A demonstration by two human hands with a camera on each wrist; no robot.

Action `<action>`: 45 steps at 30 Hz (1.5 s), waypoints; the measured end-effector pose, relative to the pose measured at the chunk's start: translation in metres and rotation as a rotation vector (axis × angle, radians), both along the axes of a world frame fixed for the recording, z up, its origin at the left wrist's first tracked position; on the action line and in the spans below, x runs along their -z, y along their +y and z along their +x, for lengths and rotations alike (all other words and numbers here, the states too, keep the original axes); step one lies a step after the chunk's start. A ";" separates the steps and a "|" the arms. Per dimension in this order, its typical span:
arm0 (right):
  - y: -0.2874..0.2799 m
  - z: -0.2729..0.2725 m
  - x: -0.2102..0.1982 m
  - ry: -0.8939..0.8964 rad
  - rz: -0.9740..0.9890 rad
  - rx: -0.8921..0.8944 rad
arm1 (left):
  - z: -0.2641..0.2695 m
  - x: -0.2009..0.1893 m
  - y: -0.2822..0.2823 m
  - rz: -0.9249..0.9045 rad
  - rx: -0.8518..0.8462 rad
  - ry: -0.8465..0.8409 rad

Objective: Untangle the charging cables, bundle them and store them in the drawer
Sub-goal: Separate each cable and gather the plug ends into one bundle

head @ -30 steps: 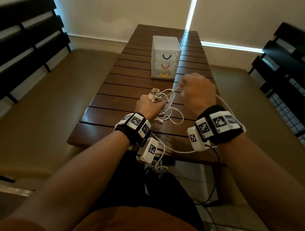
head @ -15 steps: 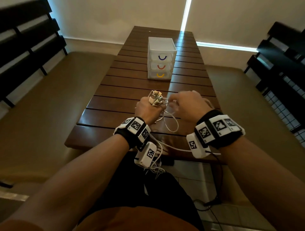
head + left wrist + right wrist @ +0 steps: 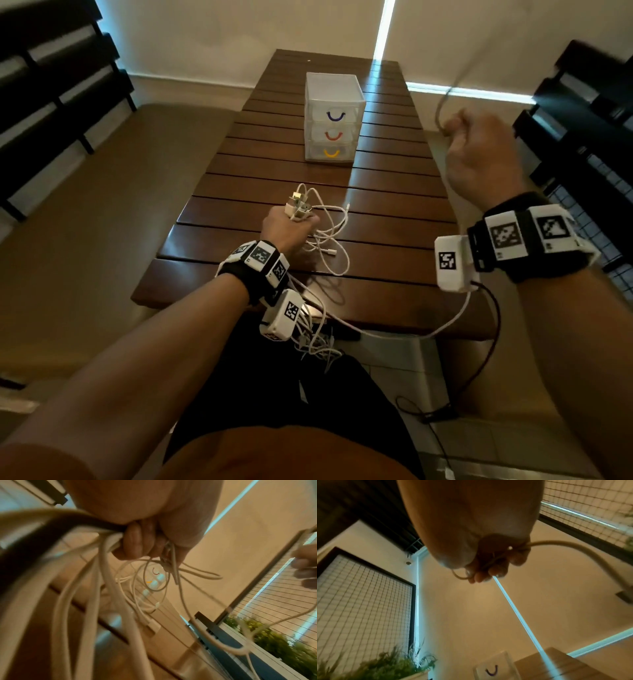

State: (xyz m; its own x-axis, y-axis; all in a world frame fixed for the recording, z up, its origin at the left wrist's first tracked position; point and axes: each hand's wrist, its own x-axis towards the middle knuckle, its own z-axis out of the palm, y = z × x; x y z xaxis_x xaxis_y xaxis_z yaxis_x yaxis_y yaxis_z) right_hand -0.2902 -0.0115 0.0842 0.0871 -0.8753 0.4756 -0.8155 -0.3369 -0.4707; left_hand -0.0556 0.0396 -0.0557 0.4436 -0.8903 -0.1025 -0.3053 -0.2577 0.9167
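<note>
Nearest, over the front edge of the dark slatted wooden table (image 3: 394,240), the left hand (image 3: 287,229) is closed in a fist around the gathered plug ends of the thin white charging cables (image 3: 329,236); the wrist view shows its fingers (image 3: 135,543) curled tight on several strands. The loose loops spill onto the table just beside that fist, still crossing one another. These cables look light, limp and smooth, so they will likely slide through a slack grip and snag at crossings; the stiffer plug ends seem the surest place to hold. Further right and raised, the right hand (image 3: 479,154) is clenched on a single separated white cable (image 3: 573,550), which arcs upward, blurred. Farthest along the table stands the small translucent three-drawer plastic organiser (image 3: 334,120), all drawers appearing closed, well apart from the cables.
</note>
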 end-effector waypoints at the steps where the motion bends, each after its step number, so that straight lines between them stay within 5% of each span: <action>1: 0.000 -0.004 0.003 0.037 0.064 -0.016 | -0.002 -0.003 0.000 -0.032 0.046 0.023; 7: 0.027 -0.049 0.072 -0.127 0.430 -0.037 | -0.011 -0.034 0.011 -0.246 0.294 0.152; 13: 0.078 -0.125 0.148 -0.306 0.482 0.301 | -0.047 -0.053 0.026 -0.256 0.460 0.317; 18: 0.123 -0.172 0.184 -0.103 0.974 0.425 | -0.103 -0.070 0.032 -0.243 0.647 0.326; 20: 0.133 -0.171 0.170 -0.117 1.000 0.323 | -0.132 -0.076 0.035 -0.220 0.750 0.315; 23: 0.149 -0.145 0.135 -0.391 0.815 -0.045 | -0.173 -0.082 0.040 -0.198 0.931 0.232; 27: 0.151 -0.115 0.127 -0.690 0.709 -0.394 | -0.215 -0.090 0.044 -0.178 1.046 0.392; 34: 0.148 -0.131 0.215 -0.637 0.768 -0.147 | -0.236 -0.097 0.033 -0.247 0.958 0.433; 40: 0.181 -0.169 0.314 -0.207 1.005 0.113 | -0.247 -0.099 0.043 -0.228 0.947 0.529; 45: 0.163 -0.198 0.273 0.138 1.219 0.014 | -0.246 -0.093 0.043 -0.052 1.128 0.215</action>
